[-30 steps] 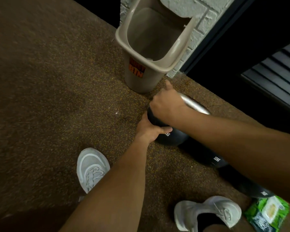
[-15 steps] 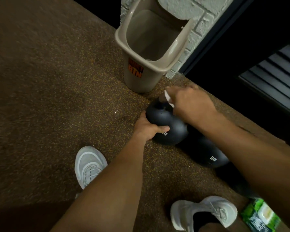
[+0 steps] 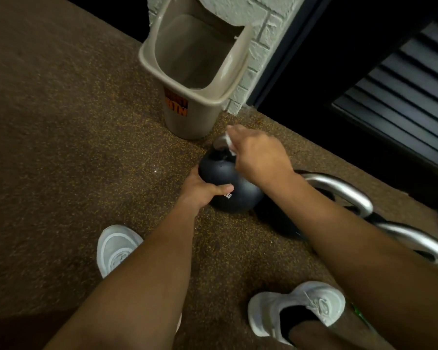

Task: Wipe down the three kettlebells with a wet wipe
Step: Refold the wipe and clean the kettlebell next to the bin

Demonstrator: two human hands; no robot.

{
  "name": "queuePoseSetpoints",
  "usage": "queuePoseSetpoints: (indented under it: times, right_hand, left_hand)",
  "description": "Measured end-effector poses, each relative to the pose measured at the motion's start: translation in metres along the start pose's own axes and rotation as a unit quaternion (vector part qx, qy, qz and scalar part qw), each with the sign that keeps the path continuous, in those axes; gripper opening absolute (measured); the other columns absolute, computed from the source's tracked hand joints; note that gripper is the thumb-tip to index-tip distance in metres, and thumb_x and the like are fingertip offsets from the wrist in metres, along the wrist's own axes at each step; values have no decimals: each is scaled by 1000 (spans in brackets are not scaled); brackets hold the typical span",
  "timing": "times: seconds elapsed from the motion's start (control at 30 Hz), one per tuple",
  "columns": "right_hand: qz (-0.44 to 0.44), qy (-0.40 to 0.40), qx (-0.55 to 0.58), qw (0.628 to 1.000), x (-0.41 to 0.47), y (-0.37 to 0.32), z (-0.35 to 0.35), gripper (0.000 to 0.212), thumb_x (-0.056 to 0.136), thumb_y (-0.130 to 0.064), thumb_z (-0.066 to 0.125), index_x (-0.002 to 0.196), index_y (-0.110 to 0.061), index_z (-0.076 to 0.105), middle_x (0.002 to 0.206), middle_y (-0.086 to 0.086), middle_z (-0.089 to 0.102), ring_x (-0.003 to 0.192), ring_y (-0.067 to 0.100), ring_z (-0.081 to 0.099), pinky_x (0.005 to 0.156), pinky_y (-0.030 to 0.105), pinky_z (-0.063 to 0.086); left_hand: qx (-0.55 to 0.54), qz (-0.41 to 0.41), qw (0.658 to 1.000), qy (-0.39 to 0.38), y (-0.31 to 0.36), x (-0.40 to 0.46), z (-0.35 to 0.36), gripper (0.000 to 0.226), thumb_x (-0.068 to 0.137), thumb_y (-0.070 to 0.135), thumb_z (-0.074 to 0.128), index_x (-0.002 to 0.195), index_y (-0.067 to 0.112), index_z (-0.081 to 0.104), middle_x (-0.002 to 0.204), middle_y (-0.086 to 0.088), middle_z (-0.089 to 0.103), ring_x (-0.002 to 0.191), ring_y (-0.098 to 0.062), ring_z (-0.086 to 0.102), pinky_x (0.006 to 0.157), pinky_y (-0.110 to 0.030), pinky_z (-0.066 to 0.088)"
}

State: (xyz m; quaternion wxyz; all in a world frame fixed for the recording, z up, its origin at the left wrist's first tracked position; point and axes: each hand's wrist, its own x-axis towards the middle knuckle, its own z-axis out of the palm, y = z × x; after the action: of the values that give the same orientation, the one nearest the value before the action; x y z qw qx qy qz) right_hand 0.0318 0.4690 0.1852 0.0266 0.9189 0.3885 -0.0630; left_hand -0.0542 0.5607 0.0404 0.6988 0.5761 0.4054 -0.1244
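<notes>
Stood on speckled brown rubber flooring [image 3: 61, 152], first kettlebell [image 3: 228, 183] black and round, tipped toward the near side, white weight lettering low on its face. Left hand [image 3: 202, 190] cupped against the near-left flank of that ball, thumb laid across the front, fingers curled out of sight behind: a bracing grip, closed on the bell. Right hand [image 3: 258, 157] over the top of the same bell, fingers bunched around a white wet wipe [image 3: 230, 145], a crumpled edge poking out past the knuckles and pressed to the silver handle, only a short curve of which showed beside the fingers. Second kettlebell [image 3: 339, 190] just right of the first, bright steel handle arched above the right forearm, black body mostly hidden behind that arm. Third kettlebell [image 3: 415, 241] farther right again, handle alone visible near the frame edge. Beige waste bin [image 3: 192, 114] with an orange label just beyond the first bell, backed against a white brick pillar [image 3: 261, 29]. Two pale sneakers, left shoe [image 3: 116, 248] and right shoe [image 3: 299, 311], planted near the bottom. Sliver of green packet [image 3: 357, 311] beside the right shoe, too cut off to read.
</notes>
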Motion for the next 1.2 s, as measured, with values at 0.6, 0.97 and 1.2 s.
queuePoseSetpoints:
  times: [0.6,0.97,1.2]
  right_hand:
    - [175,193,299,918,-78,43,59,46,98,-10,52,144,-15,51,147,2,51,139,12,42,113,10,20]
    - [460,114,513,716,-93,16,104,47,103,-23,39,150,-22,40,134,7,60,124,24,54,100,26,39]
    - [489,79,516,699,-75,24,114,31,98,-17,37,116,-16,62,101,14,66,97,36,62,83,40,51]
  left_hand:
    - [77,31,996,43,17,-3,20,125,35,39,100,147,25,47,140,1,60,129,-25,57,110,-46,48]
    - [215,56,972,75,11,-9,41,146,58,28,100,164,17,0,172,-5,4,156,-31,18,124,-44,27]
    - [183,92,975,80,2,0,36,144,43,32,102,161,25,19,168,-5,23,152,-28,31,122,-47,33]
